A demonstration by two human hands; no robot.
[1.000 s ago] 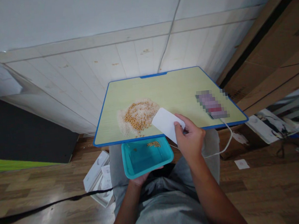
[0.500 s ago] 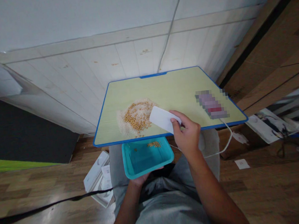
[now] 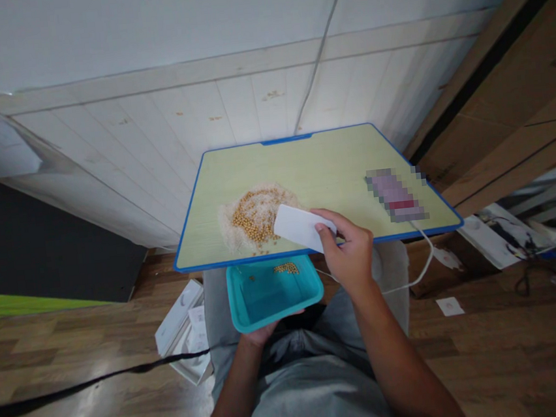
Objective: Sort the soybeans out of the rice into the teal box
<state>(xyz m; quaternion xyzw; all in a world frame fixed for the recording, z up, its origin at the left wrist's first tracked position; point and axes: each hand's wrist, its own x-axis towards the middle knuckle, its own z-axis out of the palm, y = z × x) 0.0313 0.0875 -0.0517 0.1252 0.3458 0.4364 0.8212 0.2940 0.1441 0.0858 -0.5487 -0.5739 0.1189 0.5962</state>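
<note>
My right hand (image 3: 348, 244) pinches a flat white card-like scraper (image 3: 302, 226) between thumb and fingers. Its far end is at the near right side of a heap of rice grains (image 3: 234, 232) mixed with yellow soybeans (image 3: 252, 221), spread on a pale yellow board-like table (image 3: 323, 165) with a blue rim. Below the near table edge, my left hand (image 3: 261, 334) supports a turquoise plastic tray (image 3: 277, 303) from underneath; most of its fingers are hidden by the tray. A small group of soybeans lies in the tray's far right part, with a few more at the left.
A pixelated phone-like object (image 3: 394, 194) lies on the table's right side, with a white cable (image 3: 430, 256) running off the near edge. An opened white box (image 3: 184, 329) is on the floor at left. Cardboard boxes (image 3: 509, 107) stand at right, beside the wall (image 3: 248, 106).
The white scraper has shifted slightly left and toward me, and a few soybeans now lie nearer the table's front edge. The tray has stayed in place.
</note>
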